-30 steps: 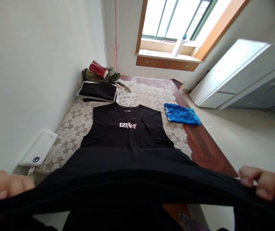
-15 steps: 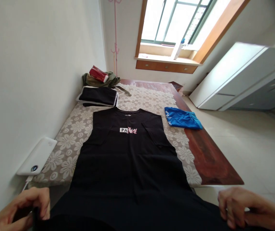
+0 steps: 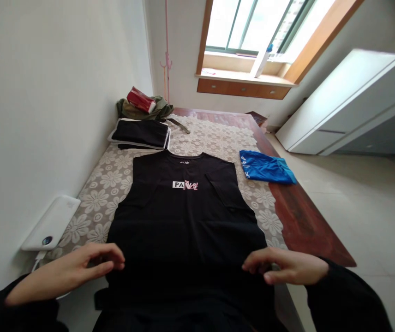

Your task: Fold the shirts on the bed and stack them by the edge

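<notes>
A black sleeveless shirt (image 3: 183, 216) with a small white and pink logo lies flat, front up, on the lace-covered table (image 3: 308, 230), its hem hanging over the near edge. My left hand (image 3: 80, 267) pinches the shirt's left side edge near the bottom. At the same height, my right hand (image 3: 284, 266) pinches the right side edge. Both arms wear black sleeves.
A white power bank (image 3: 50, 223) lies by the wall at the left. A folded black garment (image 3: 140, 133) and an olive heap with a red packet (image 3: 141, 100) sit at the far end. A blue garment (image 3: 265, 167) lies right. A white cabinet (image 3: 339, 106) stands beyond.
The shirt's lower part, held up and stretched before, now lies flat on the table. Both hands have moved inward and forward to the shirt's side edges.
</notes>
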`<action>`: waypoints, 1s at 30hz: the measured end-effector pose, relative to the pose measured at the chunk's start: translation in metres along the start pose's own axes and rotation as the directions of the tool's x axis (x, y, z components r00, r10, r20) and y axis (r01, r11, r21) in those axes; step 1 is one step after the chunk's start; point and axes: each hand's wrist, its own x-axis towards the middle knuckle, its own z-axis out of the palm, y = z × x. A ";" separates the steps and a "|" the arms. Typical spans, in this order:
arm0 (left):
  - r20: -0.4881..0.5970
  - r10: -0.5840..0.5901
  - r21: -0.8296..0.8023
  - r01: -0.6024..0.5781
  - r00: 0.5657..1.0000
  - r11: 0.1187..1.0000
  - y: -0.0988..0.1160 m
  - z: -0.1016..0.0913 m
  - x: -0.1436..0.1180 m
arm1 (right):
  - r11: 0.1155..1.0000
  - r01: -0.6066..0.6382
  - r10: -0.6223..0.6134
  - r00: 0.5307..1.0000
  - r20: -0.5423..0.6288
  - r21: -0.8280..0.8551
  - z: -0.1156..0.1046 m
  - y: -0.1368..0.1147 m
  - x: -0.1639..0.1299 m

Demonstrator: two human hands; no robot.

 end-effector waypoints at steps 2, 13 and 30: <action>0.043 0.047 -0.013 -0.047 0.998 0.999 0.026 0.022 0.032 | 0.995 0.098 -0.098 0.994 -0.045 0.000 0.003 -0.006 0.038; -0.144 0.470 0.635 -0.283 0.871 0.719 -0.005 0.110 0.099 | 0.729 -0.097 -0.271 0.868 -0.416 -0.678 0.057 0.037 0.133; -0.633 -0.159 0.243 0.390 0.757 0.888 -0.004 -0.053 0.211 | 0.917 -0.267 -0.123 0.521 -0.845 -0.298 -0.190 0.054 0.154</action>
